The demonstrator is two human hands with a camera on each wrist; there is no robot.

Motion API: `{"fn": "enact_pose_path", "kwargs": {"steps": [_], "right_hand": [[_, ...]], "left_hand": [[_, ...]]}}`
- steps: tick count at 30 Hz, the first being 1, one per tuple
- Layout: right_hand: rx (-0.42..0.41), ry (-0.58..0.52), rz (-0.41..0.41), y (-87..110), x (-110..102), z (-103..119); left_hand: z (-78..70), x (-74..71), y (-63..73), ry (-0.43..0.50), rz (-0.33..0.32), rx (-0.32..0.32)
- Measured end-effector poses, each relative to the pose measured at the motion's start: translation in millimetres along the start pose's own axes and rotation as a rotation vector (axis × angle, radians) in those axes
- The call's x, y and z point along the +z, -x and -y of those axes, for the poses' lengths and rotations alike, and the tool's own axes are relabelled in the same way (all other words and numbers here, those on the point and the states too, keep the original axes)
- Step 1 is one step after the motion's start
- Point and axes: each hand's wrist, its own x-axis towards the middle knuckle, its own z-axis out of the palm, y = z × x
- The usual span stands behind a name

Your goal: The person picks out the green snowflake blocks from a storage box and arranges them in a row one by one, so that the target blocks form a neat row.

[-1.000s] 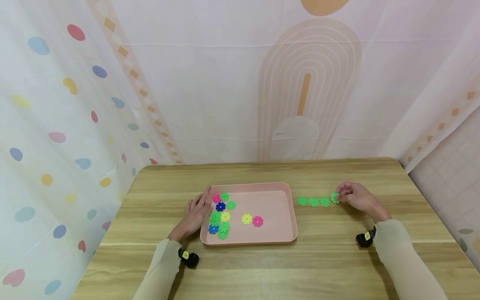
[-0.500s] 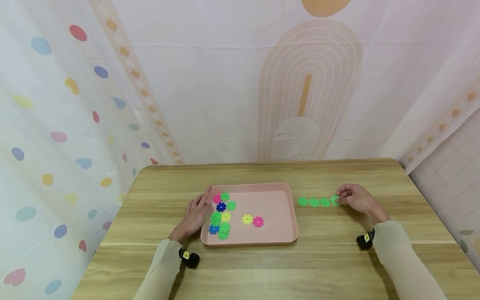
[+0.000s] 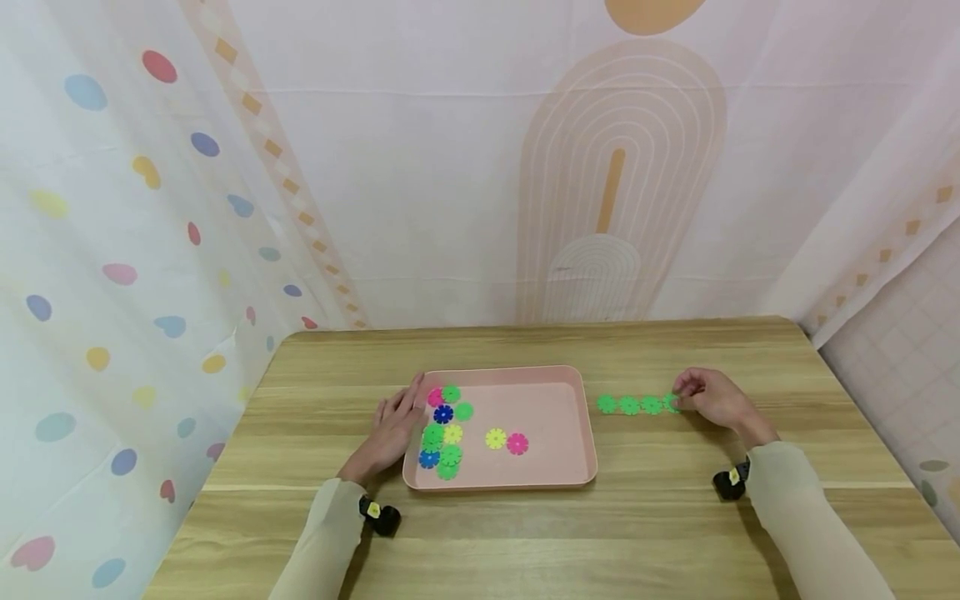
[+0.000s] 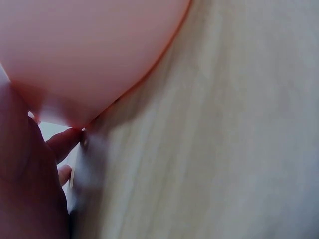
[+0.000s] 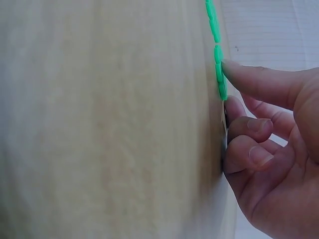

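To the right of the tray, a row of green notched building discs (image 3: 628, 405) lies flat on the wooden table. My right hand (image 3: 716, 397) is at its right end, thumb and index finger pinching the last green disc (image 5: 222, 88). In the right wrist view the thumb (image 5: 264, 83) rests against that disc's face, and the other fingers are curled beside it. My left hand (image 3: 392, 429) lies along the left rim of the pink tray (image 3: 540, 408), fingers extended over the edge. The left wrist view shows the tray wall with fingertips at its lower edge.
Inside the tray, green, blue, yellow and pink discs (image 3: 450, 455) cluster at the left. A yellow disc (image 3: 496, 438) and a pink disc (image 3: 517, 443) lie near its middle. A patterned curtain (image 3: 435, 183) hangs behind the table (image 3: 525, 542).
The right hand has lowered the last green disc from a tilt to nearly flat, in line with the row. My left hand stays on the tray's rim.
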Motion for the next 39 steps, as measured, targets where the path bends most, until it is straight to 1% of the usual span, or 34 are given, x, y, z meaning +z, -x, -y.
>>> {"fn": "enact_pose_path", "kwargs": {"steps": [5,8,14,19,24,30,32,35,39], "right_hand": [[0.004,-0.007,0.014,-0.2,-1,1],[0.018,-0.014,0.030,-2.9,-3,5],[0.020,-0.006,0.031,-12.2,-4,31],[-0.028,0.007,0.043,-26.1,5,57],[-0.097,0.005,0.092,-42.8,20,79],[-0.206,-0.027,0.180,-63.4,49,112],[-0.203,-0.039,0.221,-68.9,60,124],[-0.176,-0.043,0.281,-76.4,76,141],[-0.140,-0.038,0.336,-84.8,97,157]], "left_hand": [[0.4,0.5,-0.3,0.023,0.007,-0.021],[-0.3,0.1,-0.2,0.014,0.010,-0.023],[-0.4,-0.3,-0.6,0.000,0.005,-0.022],[0.8,-0.1,-0.9,0.001,0.004,-0.027],[1.0,-0.4,-1.0,0.009,0.009,-0.027],[1.2,-0.6,0.0,0.014,0.003,-0.024],[1.4,-0.3,0.1,0.009,0.002,-0.025],[1.6,0.1,0.1,0.004,0.001,-0.025],[1.0,0.2,-0.1,0.001,-0.005,-0.015]]}}
